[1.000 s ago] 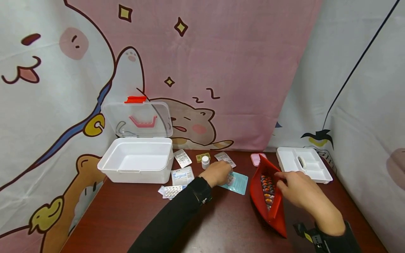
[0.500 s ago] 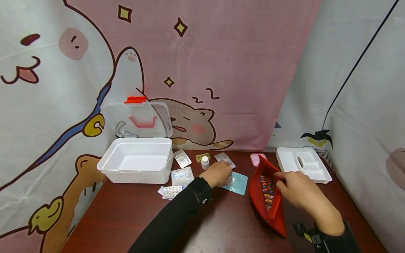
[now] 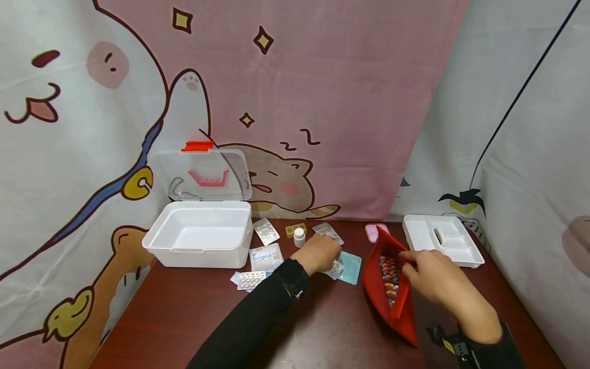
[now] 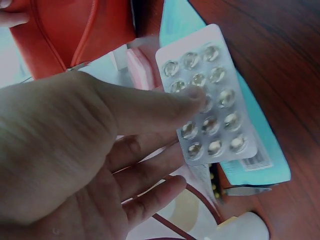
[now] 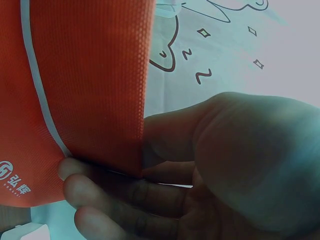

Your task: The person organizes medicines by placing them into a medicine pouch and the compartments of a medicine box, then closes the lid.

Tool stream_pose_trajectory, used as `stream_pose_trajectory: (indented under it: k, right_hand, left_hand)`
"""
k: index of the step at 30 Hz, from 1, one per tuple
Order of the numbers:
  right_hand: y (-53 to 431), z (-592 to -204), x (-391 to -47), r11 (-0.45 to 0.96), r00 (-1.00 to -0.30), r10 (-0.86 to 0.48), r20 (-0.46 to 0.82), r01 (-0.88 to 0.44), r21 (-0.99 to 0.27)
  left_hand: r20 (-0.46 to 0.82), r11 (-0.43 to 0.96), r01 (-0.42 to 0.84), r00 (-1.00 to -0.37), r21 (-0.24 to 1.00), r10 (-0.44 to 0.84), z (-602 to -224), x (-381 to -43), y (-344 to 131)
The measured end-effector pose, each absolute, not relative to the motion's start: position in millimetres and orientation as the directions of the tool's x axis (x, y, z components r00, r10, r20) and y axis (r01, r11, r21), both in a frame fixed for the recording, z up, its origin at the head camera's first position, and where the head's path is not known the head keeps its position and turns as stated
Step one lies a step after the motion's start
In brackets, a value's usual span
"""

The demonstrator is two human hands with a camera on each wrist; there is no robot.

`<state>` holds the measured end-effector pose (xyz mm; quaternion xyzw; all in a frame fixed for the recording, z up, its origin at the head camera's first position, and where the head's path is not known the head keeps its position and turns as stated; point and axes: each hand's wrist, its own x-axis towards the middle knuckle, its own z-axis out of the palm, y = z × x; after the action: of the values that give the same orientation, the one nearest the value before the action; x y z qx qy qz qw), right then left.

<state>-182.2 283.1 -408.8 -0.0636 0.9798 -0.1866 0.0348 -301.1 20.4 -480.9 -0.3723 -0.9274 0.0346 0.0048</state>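
My left hand (image 3: 319, 253) pinches a silver blister pack (image 4: 205, 95) of clear round pills, its thumb lying across the bubbles in the left wrist view. Behind that pack, a teal packet (image 3: 351, 267) is partly covered. On the right, my right hand (image 3: 435, 274) grips the edge of a red zip pouch (image 3: 404, 312), thumb on one side and fingers on the other in the right wrist view. The pouch stands unzipped, and several colourful blister packs (image 3: 391, 279) show inside it.
Left stands a white box (image 3: 198, 259) with its clear lid raised. Near it lie a surgical packet (image 3: 266, 256), blister packs (image 3: 251, 280) and a small white bottle (image 3: 299, 237). A white divided tray (image 3: 421, 230) and a pink case (image 3: 374, 231) sit at the back right.
My left hand has shifted slightly to the right, and more of the silver blister pack shows past its fingers. Less of the teal packet is visible. My right hand and the pouch stay put.
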Motion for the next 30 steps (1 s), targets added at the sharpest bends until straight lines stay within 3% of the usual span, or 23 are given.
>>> stream_pose_trajectory:
  k: [8,15,21,30]
  right_hand:
    - [285,-410,-184,0.926,-0.990,-0.142,-0.025,-0.124,-0.356]
    - [284,-409,-183,0.923,-0.989,-0.146,-0.029,-0.125,-0.364]
    - [284,-409,-185,0.920,-0.988,-0.144,-0.051,-0.115,-0.374]
    - [284,-408,-186,0.923,-0.988,-0.143,-0.063,-0.110,-0.368]
  left_hand:
    - [-0.020,0.724,0.689,-0.724,0.030,0.689,-468,-295,26]
    - [0.068,0.748,0.660,-0.751,0.066,0.657,-457,-293,32]
    - [0.143,0.747,0.631,-0.775,0.208,0.615,-444,-289,35]
    - [0.193,0.659,0.647,-0.754,0.384,0.628,-421,-277,41]
